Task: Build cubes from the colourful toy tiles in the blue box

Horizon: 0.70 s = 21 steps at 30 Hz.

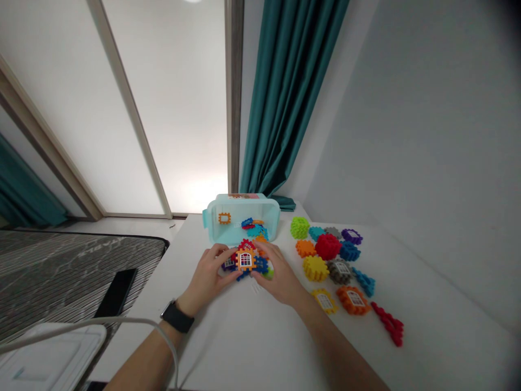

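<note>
An orange toothed building block with a white window [246, 261] is held up between my two hands over the white table. My left hand [209, 276] pinches its left side with thumb and fingers. My right hand [281, 277] closes on the right side, its thumb low and its fingertips partly hidden. Just behind and around the orange block are red [246, 244], purple [228, 263], blue [261, 265] and green pieces, partly covered by my hands. I cannot tell whether any of these touch the held block.
Beyond my hands a light-teal plastic box [208, 231] lies with its opening towards me, several pieces inside. On the right, stacks of toothed blocks [316, 268] and a red zigzag strip [388, 324] lie on the table [252, 336]. A pale cable [122, 319] crosses over my left forearm.
</note>
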Motion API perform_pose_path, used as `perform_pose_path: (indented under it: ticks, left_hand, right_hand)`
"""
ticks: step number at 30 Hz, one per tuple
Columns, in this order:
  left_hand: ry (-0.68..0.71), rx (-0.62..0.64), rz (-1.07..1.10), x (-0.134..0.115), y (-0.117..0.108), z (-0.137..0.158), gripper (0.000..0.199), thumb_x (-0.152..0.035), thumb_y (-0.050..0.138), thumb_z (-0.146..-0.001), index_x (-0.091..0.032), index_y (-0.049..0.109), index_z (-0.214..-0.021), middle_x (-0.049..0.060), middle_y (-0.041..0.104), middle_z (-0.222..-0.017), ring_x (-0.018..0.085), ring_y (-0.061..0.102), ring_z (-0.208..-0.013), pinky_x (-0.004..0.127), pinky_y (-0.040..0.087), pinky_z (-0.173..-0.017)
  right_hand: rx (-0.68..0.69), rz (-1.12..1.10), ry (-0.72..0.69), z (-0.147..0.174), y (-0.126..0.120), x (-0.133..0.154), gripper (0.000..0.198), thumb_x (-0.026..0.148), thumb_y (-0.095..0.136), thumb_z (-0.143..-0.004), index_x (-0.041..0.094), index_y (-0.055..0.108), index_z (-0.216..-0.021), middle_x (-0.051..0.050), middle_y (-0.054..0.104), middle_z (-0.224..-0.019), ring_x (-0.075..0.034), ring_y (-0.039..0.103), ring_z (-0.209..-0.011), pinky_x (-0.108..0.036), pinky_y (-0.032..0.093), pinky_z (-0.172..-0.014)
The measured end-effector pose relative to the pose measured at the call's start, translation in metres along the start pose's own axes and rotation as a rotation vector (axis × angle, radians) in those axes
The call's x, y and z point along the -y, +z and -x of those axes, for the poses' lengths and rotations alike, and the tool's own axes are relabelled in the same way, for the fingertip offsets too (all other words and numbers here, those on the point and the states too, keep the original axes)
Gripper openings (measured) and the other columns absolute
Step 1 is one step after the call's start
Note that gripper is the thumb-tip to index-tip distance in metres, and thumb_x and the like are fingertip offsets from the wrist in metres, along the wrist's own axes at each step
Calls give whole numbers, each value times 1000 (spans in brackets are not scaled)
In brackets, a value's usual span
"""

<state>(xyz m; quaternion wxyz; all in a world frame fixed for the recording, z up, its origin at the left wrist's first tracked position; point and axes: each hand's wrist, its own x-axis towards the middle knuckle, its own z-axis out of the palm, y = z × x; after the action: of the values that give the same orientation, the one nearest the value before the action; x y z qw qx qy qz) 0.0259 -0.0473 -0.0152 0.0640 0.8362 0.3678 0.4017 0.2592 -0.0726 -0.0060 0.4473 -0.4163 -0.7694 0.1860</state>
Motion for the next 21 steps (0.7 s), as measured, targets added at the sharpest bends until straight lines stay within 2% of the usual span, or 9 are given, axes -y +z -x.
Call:
perform_pose_path:
  ticks: [6, 21]
  left_hand:
    - [15, -13, 34, -2, -1, -1, 49, -43, 72, -85, -28, 61, -130, 9, 61, -112, 25, 61, -100, 40, 52, -86]
    - [24, -7, 30, -4, -2, 0, 48, -41, 71, -86, -27, 60, -131, 9, 62, -111, 24, 60, -99, 39, 51, -85]
  right_hand:
    - [83, 91, -71, 0, -2, -1, 66, 21, 65, -86, 29, 40, -146, -10, 55, -141, -28, 49, -131, -52, 38, -112]
    - [71, 122, -42, 1, 1, 4, 66, 20, 64, -86, 29, 39, -147, -10, 55, -140, -28, 49, -131, -52, 40, -112]
